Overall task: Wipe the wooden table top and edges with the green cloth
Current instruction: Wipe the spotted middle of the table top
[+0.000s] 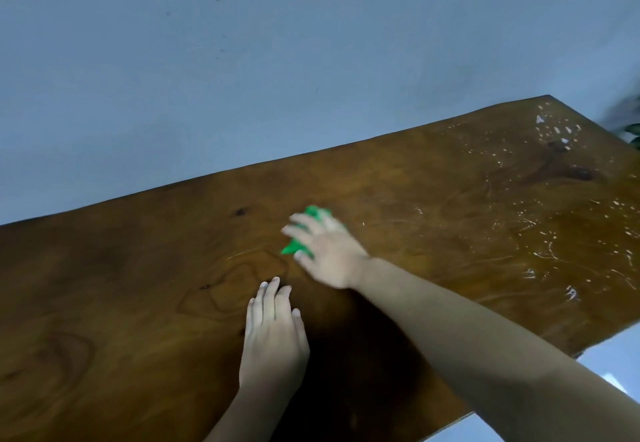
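Observation:
The brown wooden table (121,285) fills the lower part of the view and slopes up to the right. My right hand (329,251) lies flat on the green cloth (294,247), pressing it onto the middle of the table top; the hand is blurred. Only the cloth's corners show, beyond and beside the fingers. My left hand (273,334) rests palm down on the wood just in front of the cloth, fingers together, holding nothing. White specks and wet streaks (554,233) cover the table's right end.
A plain blue-grey wall (242,60) runs along the table's far edge. A pale floor (609,358) shows past the near right edge. Something dark with green leaves (628,123) sits at the far right corner, cut off by the frame.

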